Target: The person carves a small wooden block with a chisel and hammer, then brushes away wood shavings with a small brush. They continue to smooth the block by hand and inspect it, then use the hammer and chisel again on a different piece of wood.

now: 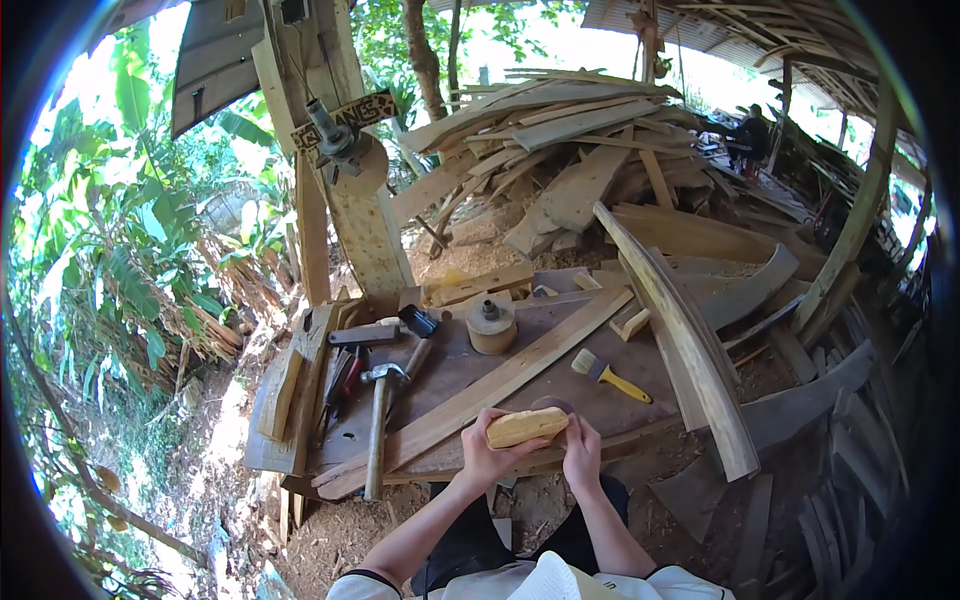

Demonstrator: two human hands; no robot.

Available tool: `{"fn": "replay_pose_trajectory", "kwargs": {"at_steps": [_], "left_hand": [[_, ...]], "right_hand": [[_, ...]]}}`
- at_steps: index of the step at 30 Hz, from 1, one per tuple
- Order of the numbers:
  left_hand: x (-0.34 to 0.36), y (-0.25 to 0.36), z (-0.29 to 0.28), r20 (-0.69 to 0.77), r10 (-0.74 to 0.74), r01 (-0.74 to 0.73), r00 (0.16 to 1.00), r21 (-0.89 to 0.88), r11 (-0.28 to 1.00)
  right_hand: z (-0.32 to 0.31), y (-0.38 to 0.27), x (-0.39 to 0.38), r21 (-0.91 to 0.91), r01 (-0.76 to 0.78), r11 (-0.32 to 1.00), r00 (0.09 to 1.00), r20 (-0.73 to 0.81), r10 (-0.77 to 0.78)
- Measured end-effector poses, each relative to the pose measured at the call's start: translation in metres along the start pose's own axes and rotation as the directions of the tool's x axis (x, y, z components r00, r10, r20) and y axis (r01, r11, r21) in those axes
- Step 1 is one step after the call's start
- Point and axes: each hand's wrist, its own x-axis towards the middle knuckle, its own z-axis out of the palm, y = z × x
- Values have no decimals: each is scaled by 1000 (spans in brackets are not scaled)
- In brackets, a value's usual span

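Note:
In front of my lap, over the near edge of the workbench [455, 372], I hold a pale, rounded wooden block [527, 428]. My left hand [484, 448] is closed round its left end. At the other end, my right hand [581, 450] is closed on a dark brown, round-edged piece [553, 404] pressed by the block's far side; its kind I cannot tell. A paintbrush [610, 376] with a yellow handle lies beyond my right hand. To the left, a claw hammer [378, 425] rests with its handle over the bench's near edge.
A long plank [500, 375] crosses the bench diagonally. Behind it stands a round container [491, 325]; a mallet [418, 322] and red-handled pliers [350, 375] lie left. A curved timber [690, 345] leans at the right. Stacked boards [570, 130] rise beyond, with a person [748, 138] farther back.

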Motion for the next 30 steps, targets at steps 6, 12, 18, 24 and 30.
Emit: {"fn": "replay_pose_trajectory", "kwargs": {"at_steps": [6,12,18,24,30], "left_hand": [[-7,-14,-6,14,-40,41,999,-23,999],[-4,-7,-2,50,-41,42,998,-19,999],[-1,1,-1,44,-68,71,997,-79,994],[16,20,-24,177,-5,-17,984,126,992],[29,56,-34,593,-23,-239,805,358,903]], "right_hand": [[2,-22,3,152,-89,984,993,91,76],[-7,-7,0,43,-106,993,988,116,101],[-5,-1,-5,-35,-142,989,984,101,144],[-17,-53,-7,-152,169,974,981,125,-150],[-10,-81,-17,-149,385,911,896,295,-331]]}}
